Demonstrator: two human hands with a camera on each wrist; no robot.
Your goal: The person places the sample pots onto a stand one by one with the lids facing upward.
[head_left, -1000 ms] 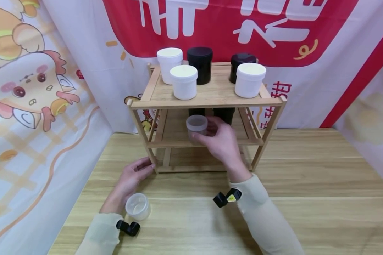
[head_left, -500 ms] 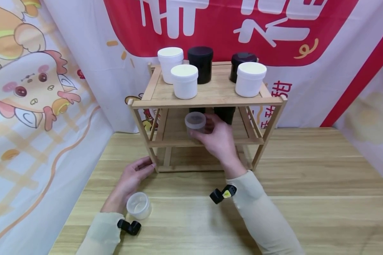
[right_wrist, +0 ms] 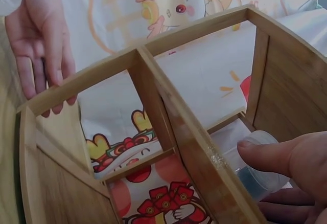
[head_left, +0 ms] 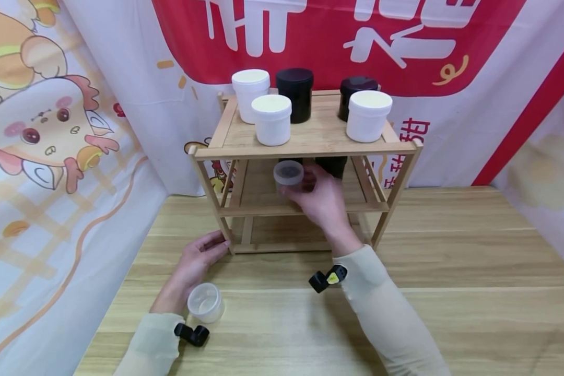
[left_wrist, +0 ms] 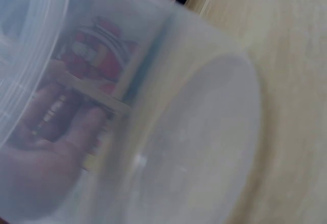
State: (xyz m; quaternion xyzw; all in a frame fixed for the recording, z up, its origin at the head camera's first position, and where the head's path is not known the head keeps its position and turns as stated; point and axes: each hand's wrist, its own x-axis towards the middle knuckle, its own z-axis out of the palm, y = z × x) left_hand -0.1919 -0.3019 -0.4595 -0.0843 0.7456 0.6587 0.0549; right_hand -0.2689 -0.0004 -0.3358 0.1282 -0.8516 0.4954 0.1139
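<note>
My right hand [head_left: 319,198] grips a translucent plastic jar [head_left: 289,175] between thumb and fingers, just over the middle shelf of a small wooden rack [head_left: 305,152]. In the right wrist view, the thumb lies on the near side of this jar [right_wrist: 258,175], with the fingers beneath. Whether it touches the shelf I cannot tell. My left hand [head_left: 199,259] holds the rack's front left leg low down, thumb in front and fingers behind. A second clear jar [head_left: 206,304] stands on the table beside my left wrist; its side fills much of the left wrist view.
On the top shelf stand white jars [head_left: 272,121] and black jars [head_left: 295,96]. Another black jar [head_left: 332,166] stands on the middle shelf behind my right hand, partly hidden. Printed cloth [head_left: 178,120] hangs behind and to the left. The wooden table [head_left: 460,271] extends right.
The jar in my right hand has shifted slightly left, then a little back and up, staying over the middle shelf. My left hand and the jar on the table keep their places.
</note>
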